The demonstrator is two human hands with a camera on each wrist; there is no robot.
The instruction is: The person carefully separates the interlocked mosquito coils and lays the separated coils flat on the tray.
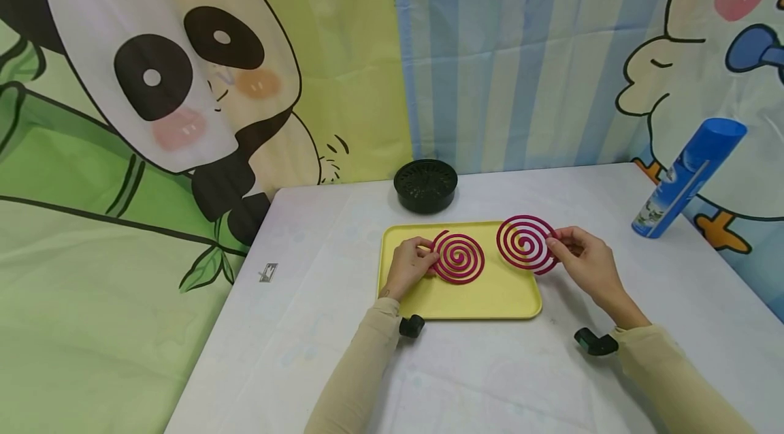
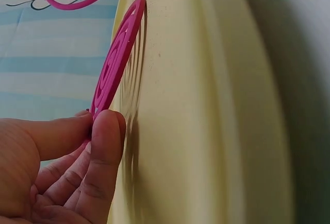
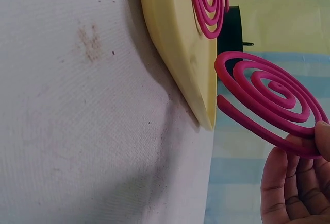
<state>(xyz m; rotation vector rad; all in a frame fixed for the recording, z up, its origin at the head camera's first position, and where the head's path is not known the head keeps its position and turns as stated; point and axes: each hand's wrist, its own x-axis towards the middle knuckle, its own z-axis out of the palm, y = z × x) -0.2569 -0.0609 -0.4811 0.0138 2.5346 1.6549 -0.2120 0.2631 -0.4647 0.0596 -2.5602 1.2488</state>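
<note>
Two magenta mosquito coils show over a yellow tray. My left hand pinches the left edge of one mosquito coil between thumb and fingers. In the left wrist view that coil is tilted, its far edge right at the tray surface, with a shadow beside it. My right hand pinches the other mosquito coil by its right edge. This second coil is raised above the tray's right end, and its loose outer tail points away from the thumb.
A round black mosquito coil holder with a slotted top stands behind the tray. At the right, a blue spray can stands on the white table. A small label lies at the left. Printed curtains hang behind the table.
</note>
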